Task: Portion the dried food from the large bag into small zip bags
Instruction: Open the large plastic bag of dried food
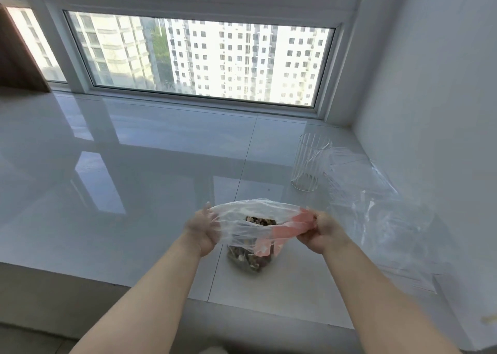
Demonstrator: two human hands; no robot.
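A clear plastic bag with a red patch [252, 227] stands on the white sill, its mouth stretched wide. Brown dried food [248, 262] fills its bottom and shows through the opening. My left hand [200, 231] grips the left edge of the mouth, partly behind the film. My right hand [322, 232] pinches the red right edge. A loose pile of clear small zip bags [371, 200] lies to the right, by the wall.
A clear ribbed glass jar [309, 162] stands upright behind the bag, to the right. The glossy white sill [134, 192] runs left and back to a window [199, 55]. A white wall bounds the right side. The sill's front edge lies below my forearms.
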